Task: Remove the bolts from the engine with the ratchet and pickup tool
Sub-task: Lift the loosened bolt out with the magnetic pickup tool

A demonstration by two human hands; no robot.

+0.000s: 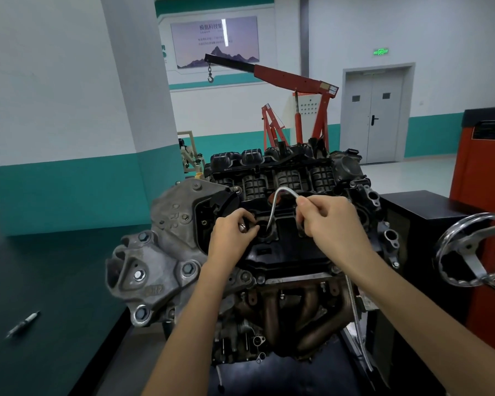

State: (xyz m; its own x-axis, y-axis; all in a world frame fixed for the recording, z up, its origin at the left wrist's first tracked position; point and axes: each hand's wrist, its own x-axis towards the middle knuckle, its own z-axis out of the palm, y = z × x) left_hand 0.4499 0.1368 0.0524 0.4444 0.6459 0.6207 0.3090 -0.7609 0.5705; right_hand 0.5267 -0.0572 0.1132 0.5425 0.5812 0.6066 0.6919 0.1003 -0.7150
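While I stand over it, the engine (160, 252) sits on its stand directly before me, grey end casting to my left, black valve cover (286, 250) on top and the rusted exhaust manifold (306, 310) facing me below. A red engine hoist (295, 78) stands well behind it near the far wall. A dark table (55, 281) lies to my left, and a chromed handwheel (475, 250) is at my right, beside the stand. The pickup tool (280, 192), a flexible metal shaft, arches up from my right hand (329, 221), bends over and drops tip-first into a round well (265, 227) in the valve cover; the tip itself is hidden inside. Its other end trails out under my right forearm and hangs down past the manifold. My right hand is closed around the shaft, fingers curled, knuckles up. My left hand (232, 235) rests at the rim of the same well, just beside the shaft, with thumb and fingertips pinching a small bright metal piece (243, 227); I cannot confirm that it is a bolt. A slim metal item (23, 324), resembling a spark plug, lies alone on the table, well apart from the engine.
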